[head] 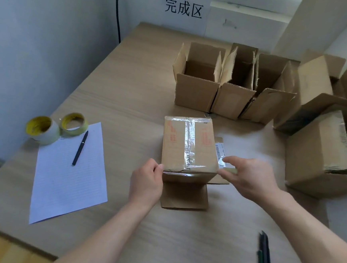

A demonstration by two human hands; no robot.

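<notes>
Centrally, on a pale wooden table (130, 86), a small cardboard box (188, 145) sits bottom-up just in front of me. Its lower flaps are splayed flat on the tabletop, which looks like the reason it stands so steady. Clear tape (189, 147) already runs along the top seam. A second strip crosses the near top edge from corner to corner.

My left hand (145, 183) is at the box's near-left corner, fingers curled. The thumb and fingertips pinch the tape end against the cardboard, so the strip cannot lift or slide. My right hand (252, 179) is at the near-right corner, curled around a pale roll (230, 170), most of which my fingers hide. I judge that it pulls the strip taut across the edge, so the tape goes down without wrinkles. The two hands brace the box from opposite sides.

To the left lie a lined sheet (67, 170) with a pen (80, 148) on it, and two spare rolls (42, 129) touching its far corner, within reach. At the back, three open boxes (197, 85) stand in a row, flaps up, near a wall sign (184, 8). More boxes (321, 147) crowd the right side. A dark cutter (264, 256) lies near my right forearm, probably kept there for slicing the tape.
</notes>
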